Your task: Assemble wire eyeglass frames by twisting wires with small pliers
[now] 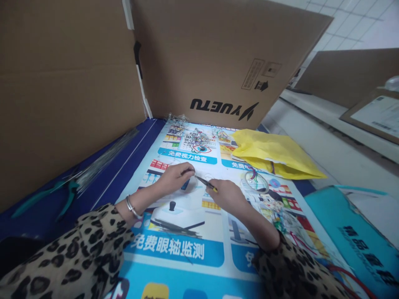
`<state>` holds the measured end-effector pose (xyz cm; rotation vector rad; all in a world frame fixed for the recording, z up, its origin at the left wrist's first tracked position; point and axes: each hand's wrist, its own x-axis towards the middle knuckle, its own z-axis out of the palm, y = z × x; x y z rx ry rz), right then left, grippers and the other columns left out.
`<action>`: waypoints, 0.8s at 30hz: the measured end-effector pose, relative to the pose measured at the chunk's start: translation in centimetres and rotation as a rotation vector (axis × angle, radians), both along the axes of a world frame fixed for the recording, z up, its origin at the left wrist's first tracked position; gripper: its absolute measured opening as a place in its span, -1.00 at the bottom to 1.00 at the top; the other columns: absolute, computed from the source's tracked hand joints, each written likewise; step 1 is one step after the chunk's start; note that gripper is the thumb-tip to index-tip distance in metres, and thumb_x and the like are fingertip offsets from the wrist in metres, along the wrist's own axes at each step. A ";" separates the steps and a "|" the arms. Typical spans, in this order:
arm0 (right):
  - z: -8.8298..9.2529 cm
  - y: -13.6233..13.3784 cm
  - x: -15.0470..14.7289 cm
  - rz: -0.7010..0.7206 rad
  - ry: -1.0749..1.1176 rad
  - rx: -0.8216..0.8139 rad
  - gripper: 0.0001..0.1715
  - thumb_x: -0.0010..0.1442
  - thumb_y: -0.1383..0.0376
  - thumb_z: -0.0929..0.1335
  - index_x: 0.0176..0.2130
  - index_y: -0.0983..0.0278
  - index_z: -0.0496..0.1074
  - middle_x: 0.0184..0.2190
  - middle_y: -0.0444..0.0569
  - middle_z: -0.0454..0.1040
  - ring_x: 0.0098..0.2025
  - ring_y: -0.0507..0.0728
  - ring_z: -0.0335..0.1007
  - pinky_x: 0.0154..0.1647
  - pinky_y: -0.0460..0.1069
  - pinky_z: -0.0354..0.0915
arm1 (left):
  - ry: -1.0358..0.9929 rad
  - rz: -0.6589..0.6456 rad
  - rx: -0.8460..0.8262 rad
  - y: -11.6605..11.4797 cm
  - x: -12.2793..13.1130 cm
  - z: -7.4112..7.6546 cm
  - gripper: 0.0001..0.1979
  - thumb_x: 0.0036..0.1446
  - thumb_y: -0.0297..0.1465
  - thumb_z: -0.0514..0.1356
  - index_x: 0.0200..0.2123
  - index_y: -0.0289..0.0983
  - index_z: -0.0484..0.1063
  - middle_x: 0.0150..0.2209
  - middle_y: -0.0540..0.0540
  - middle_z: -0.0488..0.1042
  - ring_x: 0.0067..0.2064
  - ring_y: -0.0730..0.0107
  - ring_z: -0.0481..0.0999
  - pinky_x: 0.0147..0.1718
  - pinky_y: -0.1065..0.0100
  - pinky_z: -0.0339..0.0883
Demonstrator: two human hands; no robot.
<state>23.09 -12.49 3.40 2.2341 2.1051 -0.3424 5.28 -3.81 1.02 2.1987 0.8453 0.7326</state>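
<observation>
Tool [203, 182] in play: slim, dark and tapered, a flash of yellow by the grip, the right hand [229, 197] clamped firmly around it. Its point angles straight at the left hand [173, 176], fingers curled in right beside the tip; whether they pinch anything, I can't tell. The hands are apart, the tool spanning the gap above the printed sheet [156, 272]. Just below, dark strips [176, 229] lie bunched on the print! Out left, teal-handled pliers [72, 191] rest by a bundle of thin strands [106, 160]; a wiry tangle [198, 136] sits beyond, a yellow bag [271, 149] to its right.
</observation>
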 end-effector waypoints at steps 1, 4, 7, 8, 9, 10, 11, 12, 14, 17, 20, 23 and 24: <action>0.0 0.0 0.0 0.001 0.000 0.000 -0.67 0.19 0.13 0.16 -0.20 0.17 0.39 -0.28 -0.04 0.50 -0.25 0.14 0.39 -0.41 -0.06 0.08 | -0.003 -0.013 -0.040 0.0 0.0 0.0 -0.84 0.12 -0.33 0.02 -0.33 -0.22 0.38 -0.48 0.03 0.40 -0.41 0.43 0.36 -0.40 0.45 0.17; 0.0 0.0 0.0 -0.001 0.002 -0.016 -0.67 0.20 0.14 0.15 -0.18 0.17 0.39 -0.26 -0.04 0.50 -0.24 0.13 0.38 -0.39 -0.06 0.10 | -0.021 -0.054 -0.137 0.2 -0.2 -0.2 -0.82 0.11 -0.32 0.02 -0.32 -0.22 0.40 -0.50 0.03 0.42 -0.42 0.43 0.38 -0.39 0.44 0.19; 0.2 0.1 0.0 -0.006 0.004 -0.028 -0.68 0.19 0.14 0.16 -0.20 0.17 0.40 -0.27 -0.05 0.50 -0.24 0.12 0.38 -0.41 -0.07 0.09 | -0.041 -0.036 -0.129 0.4 -0.3 -0.6 -0.81 0.10 -0.33 0.03 -0.32 -0.22 0.42 -0.39 0.00 0.47 -0.33 0.39 0.41 -0.30 0.41 0.22; 0.2 0.1 0.1 -0.006 0.005 -0.032 -0.68 0.19 0.13 0.16 -0.21 0.16 0.40 -0.28 -0.05 0.50 -0.25 0.12 0.38 -0.42 -0.07 0.09 | -0.045 -0.012 -0.112 0.5 -0.3 -0.7 -0.82 0.09 -0.33 0.04 -0.32 -0.22 0.43 -0.36 -0.01 0.48 -0.31 0.37 0.42 -0.28 0.40 0.22; 0.3 0.0 0.1 -0.004 0.005 -0.033 -0.68 0.19 0.13 0.16 -0.22 0.16 0.40 -0.29 -0.05 0.50 -0.26 0.12 0.39 -0.43 -0.07 0.09 | -0.048 0.013 -0.091 0.5 -0.4 -0.7 -0.82 0.08 -0.34 0.05 -0.31 -0.22 0.43 -0.33 -0.02 0.48 -0.29 0.36 0.42 -0.26 0.39 0.23; 0.3 0.0 0.2 0.001 0.003 -0.032 -0.68 0.18 0.13 0.16 -0.23 0.16 0.40 -0.30 -0.06 0.50 -0.26 0.12 0.39 -0.44 -0.07 0.08 | -0.051 0.033 -0.066 0.5 -0.4 -0.8 -0.82 0.07 -0.35 0.07 -0.30 -0.22 0.43 -0.30 -0.04 0.48 -0.26 0.34 0.42 -0.23 0.38 0.23; 0.4 0.0 0.3 0.006 -0.002 -0.029 -0.69 0.18 0.13 0.17 -0.24 0.16 0.41 -0.31 -0.06 0.50 -0.27 0.13 0.39 -0.44 -0.07 0.08 | -0.053 0.044 -0.039 0.4 -0.4 -0.8 -0.83 0.06 -0.35 0.08 -0.28 -0.21 0.43 -0.27 -0.05 0.48 -0.22 0.33 0.42 -0.20 0.36 0.22; 0.4 0.0 0.3 0.014 -0.008 -0.026 -0.69 0.17 0.13 0.17 -0.24 0.15 0.41 -0.32 -0.06 0.50 -0.27 0.13 0.39 -0.45 -0.07 0.08 | -0.054 0.049 -0.009 0.4 -0.4 -0.8 -0.83 0.05 -0.36 0.10 -0.27 -0.21 0.42 -0.23 -0.05 0.48 -0.18 0.31 0.42 -0.16 0.35 0.22; 0.6 -0.2 0.3 0.027 -0.025 -0.020 -0.69 0.17 0.14 0.17 -0.25 0.15 0.41 -0.33 -0.05 0.50 -0.27 0.15 0.39 -0.44 -0.06 0.09 | -0.044 0.048 0.048 0.2 -0.4 -0.7 -0.83 0.03 -0.38 0.13 -0.25 -0.21 0.41 -0.19 -0.06 0.46 -0.12 0.29 0.40 -0.11 0.32 0.20; 0.8 -0.4 0.2 0.038 -0.064 -0.033 -0.68 0.16 0.15 0.16 -0.23 0.16 0.42 -0.32 -0.02 0.50 -0.27 0.17 0.40 -0.41 -0.04 0.12 | 0.020 0.058 0.143 0.0 -0.3 -0.6 -0.87 0.00 -0.38 0.16 -0.32 -0.22 0.40 -0.24 -0.06 0.46 -0.13 0.25 0.37 -0.10 0.26 0.18; 1.0 -0.6 0.0 0.055 -0.107 -0.039 -0.67 0.16 0.16 0.17 -0.22 0.17 0.43 -0.32 0.02 0.51 -0.26 0.20 0.40 -0.39 -0.02 0.15 | 0.079 0.055 0.222 0.1 -0.3 -0.7 -0.94 0.00 -0.39 0.16 -0.40 -0.24 0.40 -0.29 -0.09 0.46 -0.15 0.21 0.36 -0.11 0.22 0.16; 1.2 -0.8 -0.1 0.073 -0.153 -0.036 -0.68 0.15 0.20 0.17 -0.22 0.19 0.43 -0.32 0.06 0.51 -0.26 0.22 0.41 -0.37 0.00 0.18 | 0.143 0.036 0.239 0.3 -0.3 -1.0 -0.94 0.01 -0.45 0.13 -0.48 -0.26 0.38 -0.33 -0.11 0.45 -0.20 0.22 0.37 -0.15 0.23 0.17; 1.2 -0.8 -0.1 0.076 -0.171 -0.035 -0.69 0.15 0.22 0.18 -0.22 0.19 0.44 -0.32 0.07 0.51 -0.27 0.23 0.42 -0.37 0.01 0.19 | 0.174 0.035 0.244 0.3 -0.3 -1.1 -0.93 0.00 -0.46 0.13 -0.50 -0.26 0.37 -0.36 -0.11 0.45 -0.22 0.21 0.37 -0.18 0.23 0.18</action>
